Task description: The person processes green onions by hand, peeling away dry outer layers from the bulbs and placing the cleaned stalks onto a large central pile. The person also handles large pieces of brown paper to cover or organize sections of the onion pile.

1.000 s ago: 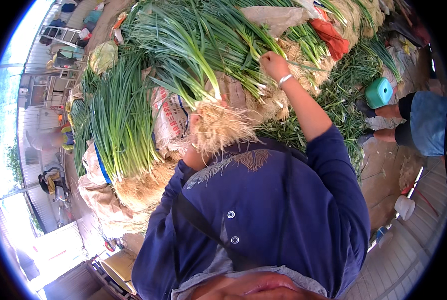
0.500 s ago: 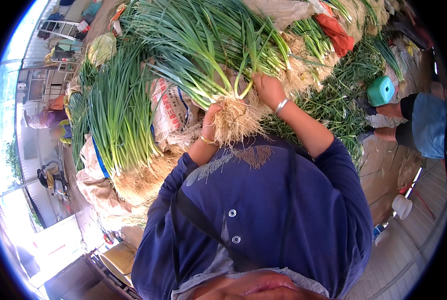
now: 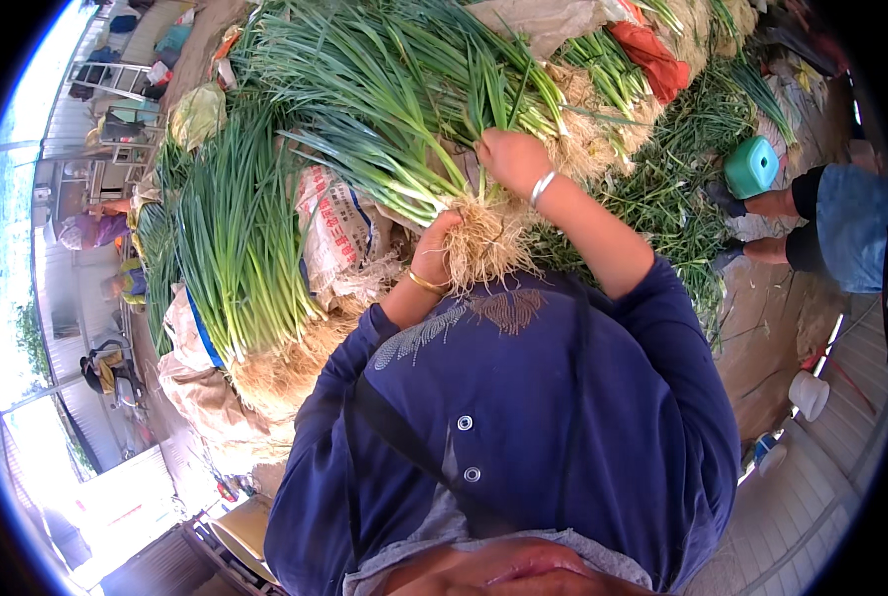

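A bunch of green onions (image 3: 422, 177) is in front of my chest, its pale hairy roots (image 3: 485, 246) toward me and its leaves pointing away to the far left. My left hand (image 3: 432, 250) is wrapped round the bunch's root end from the left; its fingertips are partly behind the roots. My right hand (image 3: 518, 161) is closed at the right side of the bunch, fingers pinched on one onion's stalk and leaves just above the roots. Behind both hands spreads a large pile of green onions (image 3: 364, 60).
At my left, another heap of green onions (image 3: 240, 228) lies beside a printed white sack (image 3: 332, 221). Loose green leaves (image 3: 677, 223) cover the floor at right. Beyond them, a person's legs (image 3: 777, 248) are near a teal plastic stool (image 3: 751, 167). A red cloth (image 3: 652, 60) lies at the back.
My right hand has shifted slightly left and up, closer to the bunch. My left hand still grips the root end, a little farther right and lower.
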Demonstrator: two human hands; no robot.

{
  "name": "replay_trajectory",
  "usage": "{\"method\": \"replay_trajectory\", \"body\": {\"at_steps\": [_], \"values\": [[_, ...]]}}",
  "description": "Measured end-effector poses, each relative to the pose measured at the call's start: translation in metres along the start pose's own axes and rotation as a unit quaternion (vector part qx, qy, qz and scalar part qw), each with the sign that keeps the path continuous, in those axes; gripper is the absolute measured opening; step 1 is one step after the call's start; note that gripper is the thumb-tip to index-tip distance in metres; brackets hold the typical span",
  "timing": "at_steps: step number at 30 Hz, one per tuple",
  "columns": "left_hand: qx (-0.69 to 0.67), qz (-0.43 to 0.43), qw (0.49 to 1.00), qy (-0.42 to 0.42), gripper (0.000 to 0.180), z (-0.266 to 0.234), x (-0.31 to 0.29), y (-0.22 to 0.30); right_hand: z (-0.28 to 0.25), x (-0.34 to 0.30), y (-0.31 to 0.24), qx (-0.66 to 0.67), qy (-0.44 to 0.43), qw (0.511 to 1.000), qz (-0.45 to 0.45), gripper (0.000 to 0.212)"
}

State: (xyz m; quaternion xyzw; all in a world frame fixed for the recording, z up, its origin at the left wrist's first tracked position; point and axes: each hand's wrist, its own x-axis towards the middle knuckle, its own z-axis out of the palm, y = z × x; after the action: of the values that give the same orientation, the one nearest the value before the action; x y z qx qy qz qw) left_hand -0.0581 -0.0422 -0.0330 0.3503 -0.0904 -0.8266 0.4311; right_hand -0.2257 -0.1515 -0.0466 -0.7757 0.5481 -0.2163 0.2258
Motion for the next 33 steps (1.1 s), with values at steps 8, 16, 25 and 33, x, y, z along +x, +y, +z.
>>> {"method": "replay_trajectory", "body": {"at_steps": [8,16,25,33], "values": [[-0.058,0.025,0.998,0.026,0.029,0.001,-0.004,0.004,-0.025,-0.087,0.003,0.094,-0.004,0.987,-0.128,0.015],[-0.054,0.057,0.996,-0.034,0.043,0.001,-0.014,0.009,0.026,-0.074,0.101,-0.073,-0.089,0.985,0.126,0.021],[-0.119,0.024,0.988,-0.098,0.054,-0.009,-0.018,0.011,0.029,-0.041,0.07,0.712,-0.289,0.615,0.177,0.037],[-0.061,-0.014,0.989,-0.135,0.059,0.005,-0.02,0.011,0.03,0.016,0.018,0.667,-0.124,0.71,0.191,0.022]]}}
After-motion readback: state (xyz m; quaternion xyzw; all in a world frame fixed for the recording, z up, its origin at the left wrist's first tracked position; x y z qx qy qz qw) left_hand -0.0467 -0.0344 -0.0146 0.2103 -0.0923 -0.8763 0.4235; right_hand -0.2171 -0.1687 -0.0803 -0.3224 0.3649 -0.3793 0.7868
